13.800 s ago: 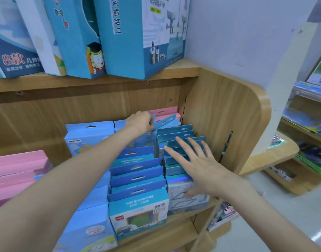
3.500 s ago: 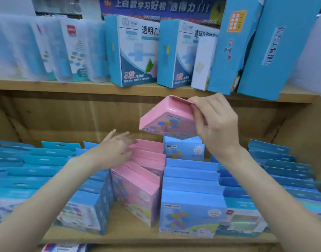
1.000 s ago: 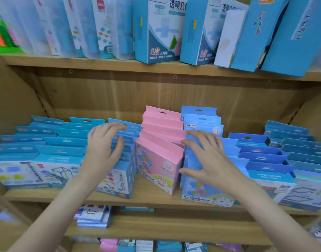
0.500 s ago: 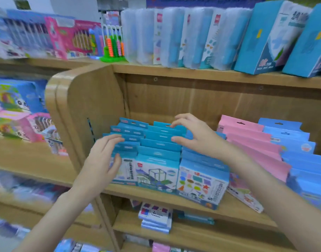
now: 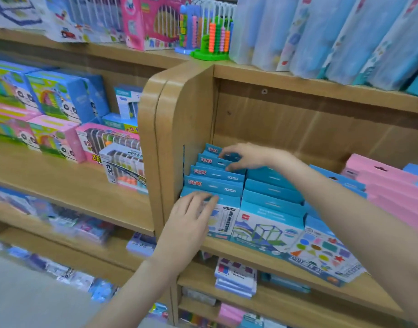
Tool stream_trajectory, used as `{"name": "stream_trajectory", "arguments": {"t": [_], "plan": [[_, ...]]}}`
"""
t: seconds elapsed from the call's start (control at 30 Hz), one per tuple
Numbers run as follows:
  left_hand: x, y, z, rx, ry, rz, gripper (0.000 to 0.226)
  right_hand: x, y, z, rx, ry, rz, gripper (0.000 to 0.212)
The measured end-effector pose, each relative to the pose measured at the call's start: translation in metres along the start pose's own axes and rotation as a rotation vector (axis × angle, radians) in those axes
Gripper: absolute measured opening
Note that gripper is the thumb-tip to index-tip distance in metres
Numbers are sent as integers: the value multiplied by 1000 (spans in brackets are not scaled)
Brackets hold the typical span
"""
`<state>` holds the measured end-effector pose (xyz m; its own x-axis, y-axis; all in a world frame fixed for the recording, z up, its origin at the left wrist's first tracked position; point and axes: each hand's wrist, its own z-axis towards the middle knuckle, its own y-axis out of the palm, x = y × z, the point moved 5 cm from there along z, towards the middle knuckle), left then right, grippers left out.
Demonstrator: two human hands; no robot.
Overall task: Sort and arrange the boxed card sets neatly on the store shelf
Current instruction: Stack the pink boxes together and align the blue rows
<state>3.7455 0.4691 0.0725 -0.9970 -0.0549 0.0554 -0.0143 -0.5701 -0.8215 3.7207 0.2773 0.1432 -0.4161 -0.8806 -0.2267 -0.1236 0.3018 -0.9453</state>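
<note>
Both hands have shifted over to the far-left row of blue boxed card sets (image 5: pixel 214 183) since half a second ago, and the view has swung left so the neighbouring shelving unit with the panda boxes (image 5: pixel 61 98) now fills that side. Left hand (image 5: pixel 191 218) lies flat with straight fingers pressed against the front box (image 5: pixel 223 217) of that row, right at the wooden side panel (image 5: pixel 177 138). Right hand (image 5: pixel 244 157) reaches across to the back of the same row, fingers curled over the tab tops of the rear boxes, looks like it's pinching them but it's a bit blurry so hard to be sure how many. Next row over has more blue boxes, the front one showing a cube frame drawing (image 5: pixel 266 229), then a box with coloured shapes (image 5: pixel 321 252) beside that. Pink boxed sets (image 5: pixel 390 185) stand further right, partly behind the right forearm. All of it sits on the middle shelf board (image 5: pixel 262 259). Up top there's an abacus toy (image 5: pixel 210 36) on the upper shelf.
</note>
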Motion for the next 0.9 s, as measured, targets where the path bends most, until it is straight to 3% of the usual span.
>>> {"name": "stream_trajectory", "arguments": {"t": [0.17, 0.37, 0.6, 0.73, 0.9], "plan": [[-3, 6, -2, 6, 34, 50, 66, 3, -1, 2, 24, -94, 100, 15], [-6, -1, -2, -1, 35, 90, 68, -10, 1, -1, -60, -183, 97, 14], [-9, -8, -2, 35, 51, 73, 53, -14, 1, -4, -45, -218, 27, 12], [-11, -10, -2, 89, 78, 51, 34, -13, -1, -5, -45, -208, 25, 13], [-11, -12, -1, 100, 85, 8, 35, -16, 1, -7, -50, -202, 26, 10]]}}
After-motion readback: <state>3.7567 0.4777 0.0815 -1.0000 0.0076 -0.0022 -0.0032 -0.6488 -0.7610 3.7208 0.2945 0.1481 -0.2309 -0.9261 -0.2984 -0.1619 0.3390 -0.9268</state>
